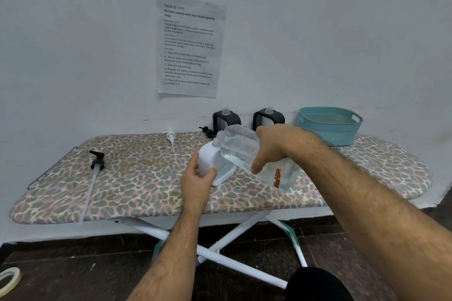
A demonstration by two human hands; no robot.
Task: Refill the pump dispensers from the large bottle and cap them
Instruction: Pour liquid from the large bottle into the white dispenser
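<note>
Bottle (247, 151) is gripped in the right hand (274, 146), tipped mouth-to-neck over the white dispenser (208, 159), which is clasped by the left hand (195, 178) on the board (146, 190); spillage is risked if the mouths are misaligned.

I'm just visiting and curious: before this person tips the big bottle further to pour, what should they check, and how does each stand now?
1. Large clear bottle gripped by right hand: ok.
2. White dispenser steadied by left hand: ok.
3. Bottle mouth lined up over the dispenser's neck: ok, they look close together.
4. Dispenser upright: not ok, it tilts.
5. White pump within reach on the ironing board: ok.
6. Liquid level inside the white dispenser: cannot tell.
</note>
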